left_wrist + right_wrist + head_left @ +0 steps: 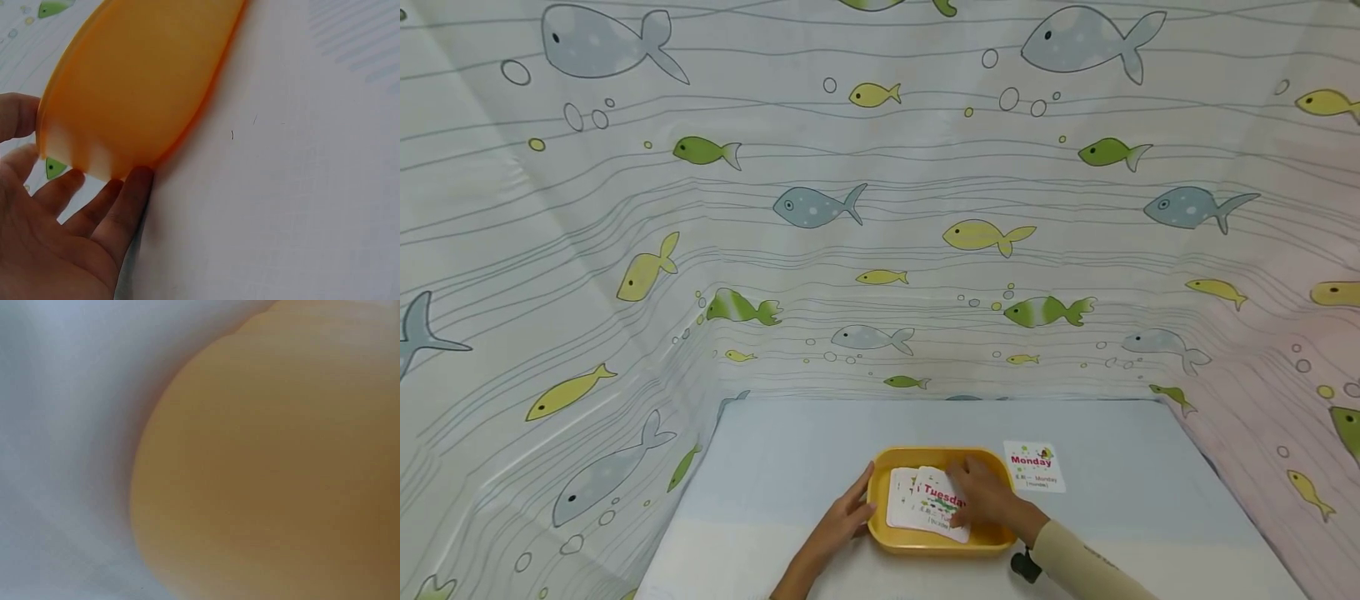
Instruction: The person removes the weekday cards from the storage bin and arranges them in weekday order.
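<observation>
A yellow plastic tray sits on the table with several white word cards stacked inside. The top card reads "Tuesday" and lies slanted over the others. My right hand reaches into the tray and holds this card at its right side, fingers near the top edge and thumb near the bottom. At the tray's left end, my left hand grips the side. In the left wrist view, fingertips of the left hand press the outer wall. The tray's wall fills most of the right wrist view, hiding the right hand.
A "Monday" card lies flat on the table just right of the tray. A small black object is beside the right sleeve. Fish-patterned sheeting rises behind and along both sides of the pale table.
</observation>
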### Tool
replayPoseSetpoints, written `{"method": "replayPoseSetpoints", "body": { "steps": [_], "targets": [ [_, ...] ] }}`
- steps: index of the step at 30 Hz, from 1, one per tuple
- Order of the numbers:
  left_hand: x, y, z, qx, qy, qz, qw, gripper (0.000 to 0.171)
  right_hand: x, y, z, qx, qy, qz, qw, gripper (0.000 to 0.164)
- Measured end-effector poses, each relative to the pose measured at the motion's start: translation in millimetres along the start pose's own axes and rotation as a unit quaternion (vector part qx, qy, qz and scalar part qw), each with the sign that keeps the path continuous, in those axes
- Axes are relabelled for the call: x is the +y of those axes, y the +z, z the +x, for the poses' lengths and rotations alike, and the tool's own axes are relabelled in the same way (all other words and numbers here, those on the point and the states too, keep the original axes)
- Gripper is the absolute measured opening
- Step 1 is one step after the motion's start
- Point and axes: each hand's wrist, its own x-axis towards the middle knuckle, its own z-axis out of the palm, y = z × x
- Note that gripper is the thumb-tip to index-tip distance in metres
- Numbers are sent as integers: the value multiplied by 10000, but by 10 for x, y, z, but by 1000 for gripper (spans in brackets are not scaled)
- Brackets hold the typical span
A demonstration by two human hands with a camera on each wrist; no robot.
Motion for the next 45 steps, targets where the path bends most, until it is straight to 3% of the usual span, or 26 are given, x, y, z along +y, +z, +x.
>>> {"method": "replayPoseSetpoints", "body": {
  "steps": [11,17,31,36,40,45],
  "targets": [
    [-1,-10,16,-12,-78,-9,10000,68,81,36,30,132,-109,404,9990,70],
    [-35,11,-40,45,-204,60,9998,68,119,126,11,292,-472,247,9982,71],
    [-47,4,10,77,-285,30,9996,69,129,112,33,227,-684,-108,9973,68],
    [-35,-5,18,-78,-179,-196,9996,70,114,79,46,136,-391,30,9991,69],
    [-55,-16,21,-223,-69,-461,9987,71,111,93,36,214,-460,96,9987,70],
    [-117,-34,-19,-601,-22,-1363,9888,72,118,134,17,157,-478,108,9987,72]
  ]
}}
